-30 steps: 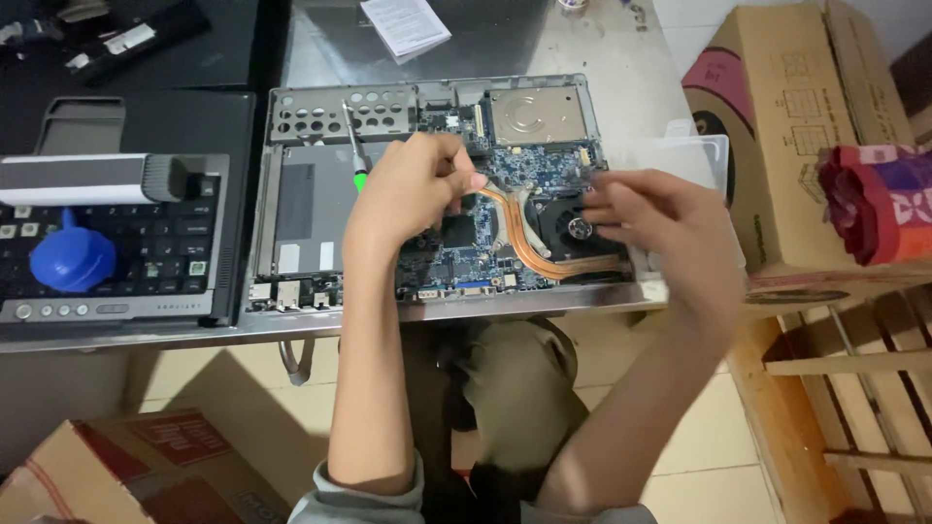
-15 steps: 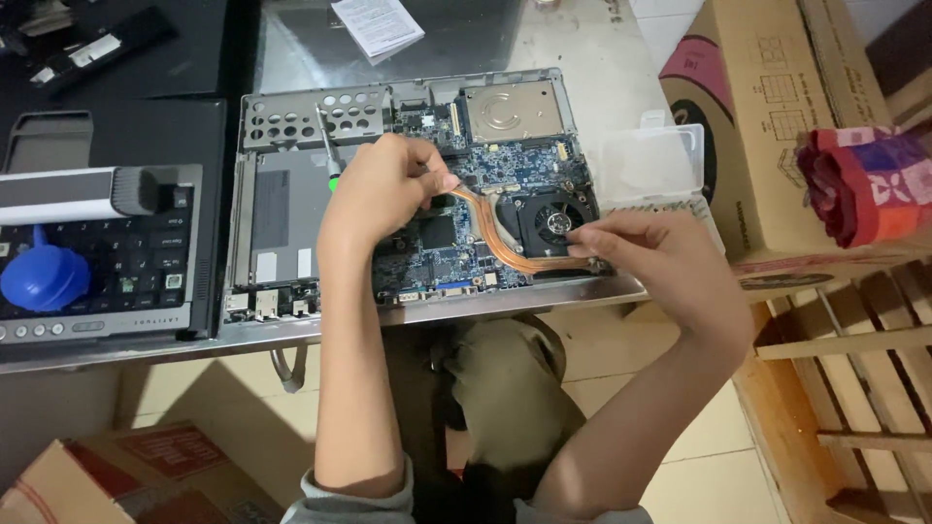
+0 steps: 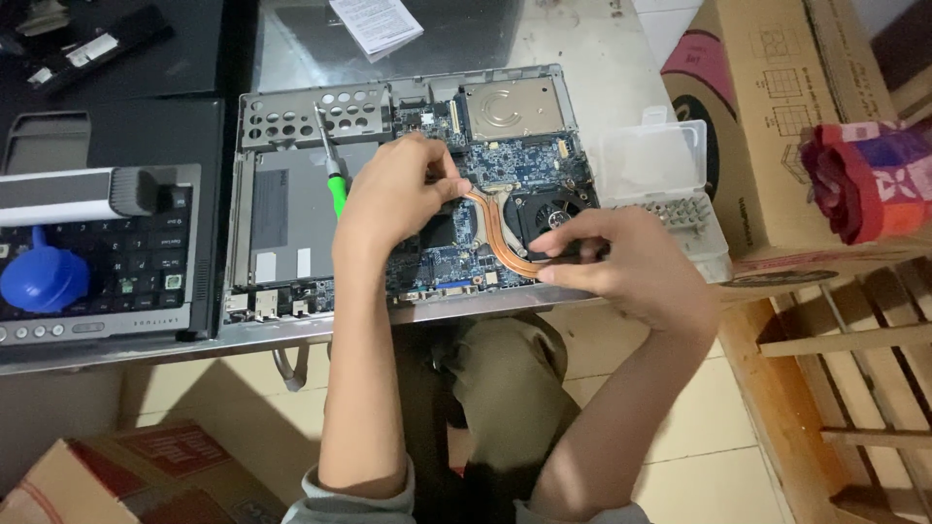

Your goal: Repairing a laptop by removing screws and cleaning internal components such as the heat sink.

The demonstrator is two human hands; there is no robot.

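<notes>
An opened laptop base [image 3: 291, 209] lies on the metal table, its blue circuit board [image 3: 505, 160] bare. A copper heat pipe [image 3: 492, 228] curves from the board's middle to a black fan [image 3: 549, 212]. My left hand [image 3: 393, 189] pinches the upper end of the heat pipe, with a green-handled screwdriver [image 3: 332, 165] lying just left of it. My right hand [image 3: 631, 264] grips the fan end at the board's lower right edge. Fingers hide the pipe's two ends.
A clear plastic parts box [image 3: 660, 184] with small screws sits right of the laptop. Another laptop with a blue air blower [image 3: 44, 277] lies at left. Cardboard boxes [image 3: 767, 116] stand at right, a wooden pallet [image 3: 845, 388] below them, a paper leaflet [image 3: 377, 24] beyond.
My right hand has slid down and left along the fan's edge. The left hand stays pinched on the heat pipe. The view has shifted slightly.
</notes>
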